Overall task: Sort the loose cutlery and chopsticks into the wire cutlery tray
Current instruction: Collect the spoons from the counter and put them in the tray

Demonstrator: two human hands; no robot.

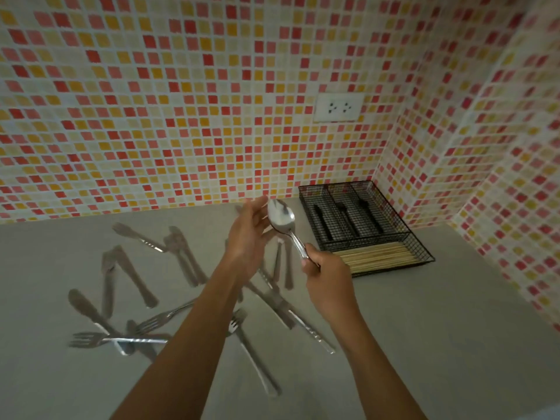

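Spoon held up over counter, handle gripped by right hand. Left hand flat, fingers straight, beside bowl. Tray in corner; chopsticks in front compartment. Knives, forks loose at left.

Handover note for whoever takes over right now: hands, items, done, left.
Right hand grips the spoon by its handle, bowl up, above the counter. Left hand open beside the bowl.
Wire tray sits in the back right corner; chopsticks lie in its front compartment.
Done: chopsticks. Left: the held spoon, plus knives and forks scattered on the counter left of the tray.
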